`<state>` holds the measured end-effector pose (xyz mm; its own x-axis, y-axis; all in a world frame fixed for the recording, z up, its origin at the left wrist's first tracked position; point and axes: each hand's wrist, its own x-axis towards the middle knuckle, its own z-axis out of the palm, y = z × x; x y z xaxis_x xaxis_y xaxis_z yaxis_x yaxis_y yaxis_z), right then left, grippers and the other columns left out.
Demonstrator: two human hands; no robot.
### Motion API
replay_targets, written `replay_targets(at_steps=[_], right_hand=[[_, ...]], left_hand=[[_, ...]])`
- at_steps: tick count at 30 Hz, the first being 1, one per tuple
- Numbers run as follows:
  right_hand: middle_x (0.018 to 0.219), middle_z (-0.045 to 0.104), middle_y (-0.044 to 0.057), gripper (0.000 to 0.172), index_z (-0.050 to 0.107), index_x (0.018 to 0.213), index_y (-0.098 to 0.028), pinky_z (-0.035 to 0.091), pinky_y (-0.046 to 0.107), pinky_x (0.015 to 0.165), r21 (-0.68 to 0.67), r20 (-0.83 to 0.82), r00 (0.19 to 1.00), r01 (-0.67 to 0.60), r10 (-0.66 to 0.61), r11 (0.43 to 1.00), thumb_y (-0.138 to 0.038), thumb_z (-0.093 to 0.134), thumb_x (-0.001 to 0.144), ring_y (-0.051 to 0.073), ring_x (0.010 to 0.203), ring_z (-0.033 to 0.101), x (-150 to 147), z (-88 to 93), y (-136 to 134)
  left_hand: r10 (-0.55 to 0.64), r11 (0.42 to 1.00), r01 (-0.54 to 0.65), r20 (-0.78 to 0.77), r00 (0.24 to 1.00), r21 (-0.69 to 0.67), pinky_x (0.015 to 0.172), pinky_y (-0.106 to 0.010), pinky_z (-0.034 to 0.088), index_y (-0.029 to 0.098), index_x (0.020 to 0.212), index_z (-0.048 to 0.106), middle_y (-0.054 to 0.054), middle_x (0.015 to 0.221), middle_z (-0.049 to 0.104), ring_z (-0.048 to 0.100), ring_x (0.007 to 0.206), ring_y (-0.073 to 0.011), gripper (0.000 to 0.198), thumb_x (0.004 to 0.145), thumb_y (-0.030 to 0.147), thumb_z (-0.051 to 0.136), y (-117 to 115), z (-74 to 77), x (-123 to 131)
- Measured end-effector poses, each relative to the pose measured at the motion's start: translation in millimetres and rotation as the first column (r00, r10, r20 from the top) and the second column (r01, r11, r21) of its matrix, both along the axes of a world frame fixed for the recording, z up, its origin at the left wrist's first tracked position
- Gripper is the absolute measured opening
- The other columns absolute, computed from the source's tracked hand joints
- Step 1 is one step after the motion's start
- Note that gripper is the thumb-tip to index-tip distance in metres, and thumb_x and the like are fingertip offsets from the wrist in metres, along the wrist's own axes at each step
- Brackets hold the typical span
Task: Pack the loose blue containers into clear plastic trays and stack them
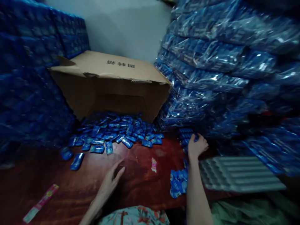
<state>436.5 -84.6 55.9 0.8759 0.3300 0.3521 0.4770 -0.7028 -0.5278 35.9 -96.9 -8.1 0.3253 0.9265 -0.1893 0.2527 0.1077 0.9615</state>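
Right hand [197, 145], fingers curled around the row of blue packets [185, 135]; left hand [110, 179], fingers spread on the surface [70, 193], loose packets [117, 132] beyond the fingertips. Squeezing the row evenly should keep it together

Wood table [140, 184] w/ blue packets [117, 131] heaped by tipped cardboard box [110, 81], grey tray [239, 173] rt.
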Motion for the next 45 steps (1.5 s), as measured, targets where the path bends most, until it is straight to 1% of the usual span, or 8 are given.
replay_targets(at_steps=[2, 6, 12, 15, 22, 29, 39, 45], right_hand=[[0.112, 0.059, 0.017, 0.039, 0.057, 0.113, -0.013, 0.038, 0.044, 0.093, 0.122, 0.035, 0.94, -0.341, 0.34, 0.932, -0.038, 0.039, 0.088, 0.027, 0.106, 0.052, -48, -15.5, 0], [0.116, 0.059, 0.011, 0.039, 0.058, 0.113, -0.019, 0.04, 0.041, 0.095, 0.122, -0.019, 0.472, -0.874, 0.881, 0.471, -0.045, 0.043, 0.088, 0.022, 0.11, 0.053, -144, -56.8, 20], [0.14, 0.039, 0.016, 0.058, 0.047, 0.131, -0.021, 0.027, 0.064, 0.098, -0.056, -0.013, 0.536, -0.843, 0.844, 0.534, -0.054, 0.047, 0.084, 0.036, 0.133, 0.026, -180, -72.6, 92], [0.131, 0.051, 0.012, 0.042, 0.063, 0.114, -0.022, 0.031, 0.059, 0.099, -0.15, 0.018, 0.414, -0.899, 0.91, 0.412, -0.048, 0.049, 0.084, 0.035, 0.135, 0.019, -184, -68.6, 120], [0.128, 0.054, 0.013, 0.034, 0.063, 0.11, -0.021, 0.032, 0.061, 0.097, -0.356, 0.022, 0.169, -0.92, 0.985, 0.166, -0.037, 0.042, 0.089, 0.03, 0.129, 0.035, -217, -75.7, 98], [0.134, 0.051, 0.009, 0.036, 0.056, 0.123, -0.026, 0.018, 0.067, 0.103, -0.231, 0.083, 0.197, -0.95, 0.977, 0.211, -0.035, 0.042, 0.09, 0.029, 0.13, 0.036, -205, -85.7, 42], [0.107, 0.068, 0.006, 0.027, 0.067, 0.107, -0.027, 0.052, 0.041, 0.088, 0.131, 0.174, 0.502, -0.865, 0.847, 0.485, -0.035, 0.048, 0.089, 0.022, 0.1, 0.064, -133, -53.0, 3], [0.099, 0.07, 0.007, 0.023, 0.069, 0.1, -0.024, 0.057, 0.035, 0.079, 0.265, 0.148, 0.619, -0.776, 0.771, 0.572, -0.031, 0.052, 0.087, 0.022, 0.091, 0.067, -110, -30.0, -22]], left_hand=[[0.129, 0.992, -0.129, 0.015, 0.992, 0.015, 0.097, -0.039, 0.046, 0.017, 0.117, 0.056, -0.011, 0.117, 0.063, 0.059, 0.11, -0.0242, 0.049, 0.08, 0.049, 0.053, 9, -1.6, -10], [0.29, 0.947, -0.277, -0.056, 0.955, 0.165, 0.097, -0.039, 0.046, 0.016, 0.116, 0.056, -0.012, 0.115, 0.064, 0.059, 0.109, -0.0235, 0.047, 0.082, 0.048, 0.049, 27, -0.7, -35], [0.727, 0.652, -0.403, -0.38, 0.572, 0.642, 0.108, -0.053, 0.025, 0.017, 0.131, 0.046, -0.017, 0.141, 0.039, 0.034, 0.131, -0.0309, 0.052, 0.087, 0.045, 0.044, 51, -5.3, -91], [0.725, 0.688, -0.435, -0.534, 0.435, 0.58, 0.104, -0.057, 0.027, 0.017, 0.138, 0.037, -0.019, 0.145, 0.032, 0.029, 0.134, -0.0349, 0.057, 0.089, 0.045, 0.043, 65, -17.6, -109], [0.575, 0.799, -0.227, -0.598, 0.559, 0.557, 0.107, -0.06, 0.02, 0.021, 0.136, 0.043, -0.015, 0.144, 0.035, 0.018, 0.138, -0.0355, 0.051, 0.091, 0.045, 0.04, 78, -27.6, -68], [0.502, 0.831, -0.23, -0.503, 0.704, 0.507, 0.107, -0.047, 0.029, 0.023, 0.136, 0.041, -0.011, 0.141, 0.04, 0.033, 0.132, -0.0256, 0.05, 0.093, 0.046, 0.03, 52, -19.4, -57], [0.447, 0.866, -0.073, -0.703, 0.553, 0.494, 0.105, -0.063, 0.017, 0.024, 0.14, 0.037, -0.008, 0.147, 0.035, 0.025, 0.135, -0.0398, 0.055, 0.088, 0.043, 0.037, 156, -25.4, -65], [0.401, 0.887, -0.047, -0.715, 0.572, 0.46, 0.105, -0.062, 0.019, 0.024, 0.135, 0.045, -0.011, 0.146, 0.035, 0.026, 0.136, -0.0362, 0.05, 0.089, 0.042, 0.035, 144, -20.3, -27]])
